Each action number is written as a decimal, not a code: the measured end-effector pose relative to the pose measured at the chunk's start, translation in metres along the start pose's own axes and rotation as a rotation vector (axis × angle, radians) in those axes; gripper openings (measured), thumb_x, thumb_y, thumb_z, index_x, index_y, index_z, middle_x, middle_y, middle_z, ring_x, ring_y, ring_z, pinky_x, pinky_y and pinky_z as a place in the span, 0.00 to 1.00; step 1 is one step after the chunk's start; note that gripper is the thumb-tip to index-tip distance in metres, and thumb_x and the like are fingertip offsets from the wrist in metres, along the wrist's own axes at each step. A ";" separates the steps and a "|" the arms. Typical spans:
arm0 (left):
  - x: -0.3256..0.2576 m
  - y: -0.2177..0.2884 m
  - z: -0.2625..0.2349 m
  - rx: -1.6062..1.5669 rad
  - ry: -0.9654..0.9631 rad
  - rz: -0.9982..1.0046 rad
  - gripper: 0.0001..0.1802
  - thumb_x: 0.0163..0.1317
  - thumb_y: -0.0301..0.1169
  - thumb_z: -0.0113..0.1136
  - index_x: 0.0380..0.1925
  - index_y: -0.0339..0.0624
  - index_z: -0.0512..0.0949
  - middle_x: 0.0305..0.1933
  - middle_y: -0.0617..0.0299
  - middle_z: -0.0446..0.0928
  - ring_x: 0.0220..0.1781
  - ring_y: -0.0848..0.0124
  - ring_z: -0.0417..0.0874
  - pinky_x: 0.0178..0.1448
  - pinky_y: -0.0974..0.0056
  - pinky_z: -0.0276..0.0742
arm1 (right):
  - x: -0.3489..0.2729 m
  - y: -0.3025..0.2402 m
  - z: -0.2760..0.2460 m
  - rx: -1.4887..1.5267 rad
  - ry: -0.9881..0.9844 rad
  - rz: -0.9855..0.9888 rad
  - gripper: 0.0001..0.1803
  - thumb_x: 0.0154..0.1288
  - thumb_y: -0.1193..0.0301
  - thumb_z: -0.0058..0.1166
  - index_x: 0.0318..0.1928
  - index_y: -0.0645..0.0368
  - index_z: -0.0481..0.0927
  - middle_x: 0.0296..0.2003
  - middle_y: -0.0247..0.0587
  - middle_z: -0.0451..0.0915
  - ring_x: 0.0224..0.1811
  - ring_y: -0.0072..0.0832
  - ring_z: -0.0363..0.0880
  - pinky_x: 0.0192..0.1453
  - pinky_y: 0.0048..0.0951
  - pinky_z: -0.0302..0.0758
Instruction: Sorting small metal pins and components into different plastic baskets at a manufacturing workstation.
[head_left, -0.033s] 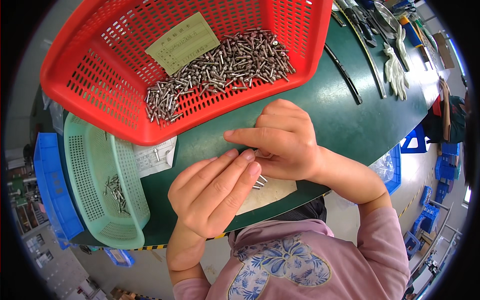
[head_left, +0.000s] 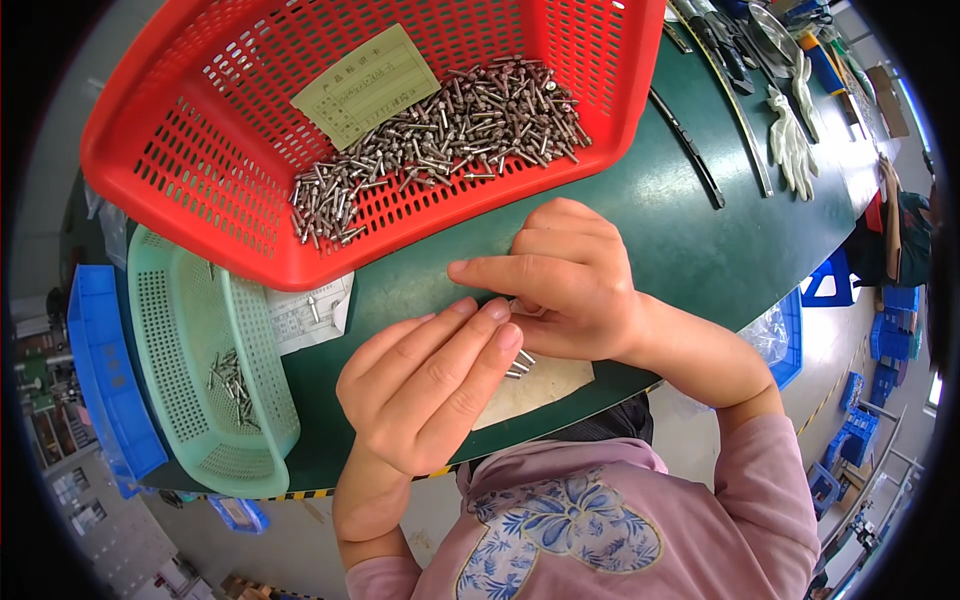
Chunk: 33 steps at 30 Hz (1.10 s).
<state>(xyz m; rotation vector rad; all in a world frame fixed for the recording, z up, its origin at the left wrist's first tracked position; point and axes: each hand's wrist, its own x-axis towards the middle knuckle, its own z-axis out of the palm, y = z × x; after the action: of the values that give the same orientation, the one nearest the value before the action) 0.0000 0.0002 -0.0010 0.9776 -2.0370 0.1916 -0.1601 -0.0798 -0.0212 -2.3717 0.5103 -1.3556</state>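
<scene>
My left hand (head_left: 425, 385) and my right hand (head_left: 575, 285) meet fingertip to fingertip above the green table. The left fingers are closed and pressed together against the thumb. On the right, the index finger stretches over the left fingertips while the other fingers curl in. Whatever is pinched between them is hidden. Just under the hands, several small metal pins (head_left: 520, 366) show beside a beige sheet (head_left: 550, 380). Beyond the hands, a red perforated basket (head_left: 200, 225) contains a heap of small metal bolt-like parts (head_left: 440, 135) and a yellow-green card (head_left: 368, 86).
At left, a light green basket (head_left: 265, 350) holds a few metal parts (head_left: 233, 390); a blue bin (head_left: 105, 370) stands beside it. A white paper (head_left: 315, 318) with two metal parts lies near the red basket. White gloves (head_left: 790, 145) and a black strip (head_left: 688, 148) lie far right.
</scene>
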 end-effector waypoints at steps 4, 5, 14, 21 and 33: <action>0.003 0.001 -0.003 0.015 -0.042 -0.037 0.12 0.49 0.23 0.65 0.36 0.36 0.84 0.36 0.56 0.83 0.35 0.65 0.85 0.35 0.67 0.80 | 0.003 0.000 -0.001 0.015 -0.012 -0.022 0.20 0.37 0.73 0.66 0.38 0.57 0.84 0.14 0.26 0.67 0.15 0.25 0.64 0.23 0.28 0.59; 0.000 0.001 -0.008 -0.006 -0.034 -0.081 0.12 0.48 0.23 0.64 0.36 0.36 0.83 0.36 0.56 0.83 0.35 0.66 0.85 0.35 0.67 0.80 | 0.006 -0.006 0.001 0.025 -0.038 0.011 0.20 0.36 0.72 0.66 0.38 0.56 0.84 0.15 0.27 0.68 0.17 0.27 0.66 0.24 0.30 0.61; -0.005 0.013 -0.071 0.247 0.140 -0.545 0.11 0.51 0.19 0.62 0.36 0.35 0.83 0.35 0.54 0.83 0.34 0.65 0.84 0.39 0.66 0.78 | 0.005 -0.013 -0.014 -0.027 -0.091 0.038 0.21 0.40 0.77 0.70 0.41 0.58 0.82 0.13 0.26 0.66 0.14 0.24 0.63 0.23 0.28 0.57; -0.072 0.002 -0.177 0.528 -0.247 -1.343 0.10 0.55 0.29 0.65 0.35 0.34 0.82 0.30 0.54 0.82 0.30 0.61 0.82 0.36 0.62 0.75 | 0.008 -0.020 -0.005 0.019 -0.110 0.030 0.18 0.40 0.79 0.66 0.37 0.57 0.82 0.14 0.28 0.65 0.15 0.27 0.65 0.25 0.30 0.60; 0.021 -0.031 -0.022 0.340 -0.242 -0.618 0.08 0.51 0.29 0.66 0.32 0.41 0.83 0.30 0.58 0.75 0.36 0.59 0.76 0.41 0.57 0.73 | 0.002 -0.016 -0.007 -0.078 -0.192 0.082 0.12 0.43 0.74 0.64 0.33 0.55 0.83 0.19 0.33 0.72 0.21 0.32 0.73 0.29 0.34 0.68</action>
<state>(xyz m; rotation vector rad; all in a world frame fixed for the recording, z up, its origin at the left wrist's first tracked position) 0.0282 -0.0224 0.0219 1.8693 -1.8379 0.0879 -0.1628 -0.0678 -0.0086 -2.4811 0.6079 -1.0776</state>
